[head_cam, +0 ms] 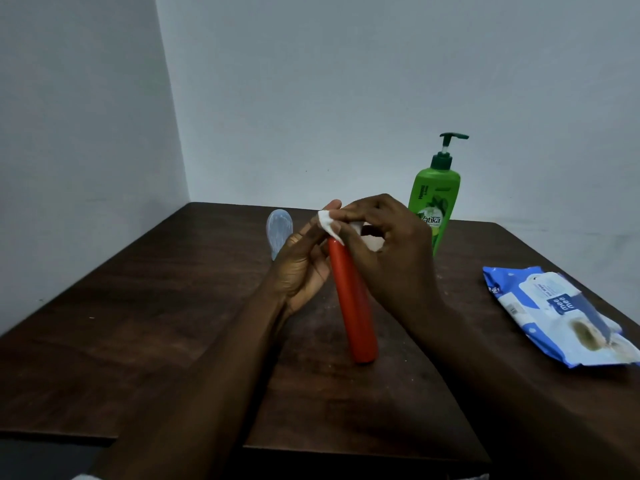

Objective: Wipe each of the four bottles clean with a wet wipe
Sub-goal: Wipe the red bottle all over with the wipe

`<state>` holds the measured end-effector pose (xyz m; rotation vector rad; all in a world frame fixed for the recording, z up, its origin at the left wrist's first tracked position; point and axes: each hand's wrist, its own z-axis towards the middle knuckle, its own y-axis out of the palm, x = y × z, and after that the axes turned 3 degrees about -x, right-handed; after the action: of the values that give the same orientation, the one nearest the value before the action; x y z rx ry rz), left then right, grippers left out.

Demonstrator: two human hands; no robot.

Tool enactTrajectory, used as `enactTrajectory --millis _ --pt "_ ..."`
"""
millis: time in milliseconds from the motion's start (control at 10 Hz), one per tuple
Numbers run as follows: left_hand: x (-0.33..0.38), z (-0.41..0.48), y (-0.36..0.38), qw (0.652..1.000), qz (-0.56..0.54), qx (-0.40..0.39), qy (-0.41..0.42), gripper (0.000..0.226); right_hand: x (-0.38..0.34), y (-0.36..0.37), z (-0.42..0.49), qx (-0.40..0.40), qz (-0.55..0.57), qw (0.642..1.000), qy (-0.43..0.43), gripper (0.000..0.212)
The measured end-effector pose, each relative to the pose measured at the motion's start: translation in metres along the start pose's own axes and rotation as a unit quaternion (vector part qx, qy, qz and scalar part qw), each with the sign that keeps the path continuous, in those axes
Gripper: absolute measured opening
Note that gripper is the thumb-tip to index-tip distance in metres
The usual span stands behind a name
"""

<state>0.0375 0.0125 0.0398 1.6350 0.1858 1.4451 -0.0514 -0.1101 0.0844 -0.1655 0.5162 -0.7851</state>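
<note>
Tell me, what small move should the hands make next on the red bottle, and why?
Probably draw the wet wipe down the red bottle. The right hand pinches the wipe only at the bottle's top, the left hand holds the bottle beside it, and the long body below, standing tilted on the table, is uncovered.

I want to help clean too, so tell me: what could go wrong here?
The red bottle stands tilted on the table while the left hand holds it and the right hand pinches the wet wipe at its top; its base might slip. The green pump bottle stands close behind the right hand, so a bump could tip it.
</note>
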Motion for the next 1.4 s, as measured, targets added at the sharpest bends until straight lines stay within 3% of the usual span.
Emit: enactTrajectory --millis 100,200,600,800,1000,1400 --pt "-0.004 -0.005 0.015 0.991 0.101 -0.071 0.045 0.025 0.012 -0.006 0.001 -0.01 0.051 0.992 0.111 0.01" --pt "-0.007 -0.002 0.013 0.985 0.116 -0.103 0.068 0.022 0.021 -0.009 -0.001 -0.029 0.079 0.981 0.175 0.012" --pt "-0.012 0.007 0.003 0.988 0.116 -0.023 0.096 0.055 0.022 -0.012 -0.002 -0.103 0.029 0.982 0.159 0.017" --pt "-0.012 0.012 -0.002 0.988 0.125 -0.003 0.095 0.03 0.018 -0.013 -0.014 -0.074 -0.002 0.993 0.087 0.018" --pt "-0.012 0.011 -0.002 0.991 0.089 -0.014 0.099 0.044 0.018 -0.031 -0.038 -0.115 -0.047 0.989 0.073 0.021" --pt "-0.016 0.018 -0.006 0.984 0.136 0.062 0.099 0.036 0.014 -0.072 -0.117 -0.173 -0.097 0.977 0.08 0.027"
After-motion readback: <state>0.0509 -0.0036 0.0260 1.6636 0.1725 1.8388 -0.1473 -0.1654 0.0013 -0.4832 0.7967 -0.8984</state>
